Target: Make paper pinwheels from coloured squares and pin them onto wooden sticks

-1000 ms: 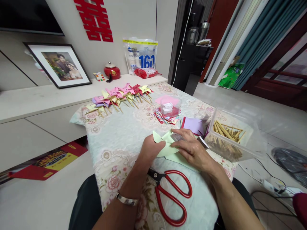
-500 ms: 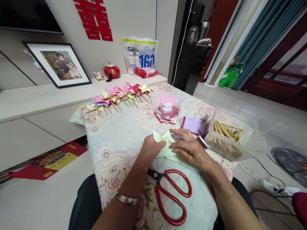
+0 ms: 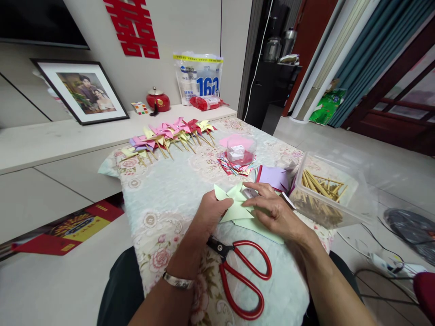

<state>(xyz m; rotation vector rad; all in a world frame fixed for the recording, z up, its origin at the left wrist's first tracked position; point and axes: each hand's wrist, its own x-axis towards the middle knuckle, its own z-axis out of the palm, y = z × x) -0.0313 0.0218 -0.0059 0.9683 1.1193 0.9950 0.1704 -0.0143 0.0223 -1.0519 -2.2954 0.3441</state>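
- Lower centre of the frame, between both hands: light green folded paper [image 3: 238, 211], star-like, with pointed flaps turned about its middle.
- At its left edge: left hand [image 3: 211, 211], narrow, pinching the paper with thumb on top and fingers mostly hidden; held so, presumably, against the folds springing open.
- At its right side: right hand [image 3: 274, 212], fingers loosely spread, tips touching the flaps; cannot tell whether pinching or merely resting, with thumb out of sight. Light contact probably suited to easily creased paper.
- Partly beneath the right hand: flat green sheets [image 3: 260, 229], perhaps for ready reach.
- Below the paper, near the left wrist: red-handled scissors [image 3: 224, 251], lying flat, loops toward the lower edge of the frame and so likely easy to pick up.
- Right of centre, just beyond the right hand: purple sheets [image 3: 274, 179]; farther right, clear plastic box [image 3: 299, 186] of thin sticks [image 3: 322, 186], probably for containing loose lengths.
- Above the hands: round clear container [image 3: 250, 146] on patterned papers [image 3: 226, 167], possibly as a weight.
- Upper centre-left: pinwheels [image 3: 174, 131] along the far part of the cloth-covered surface [image 3: 183, 179], well apart from the hands, apparently for working room.
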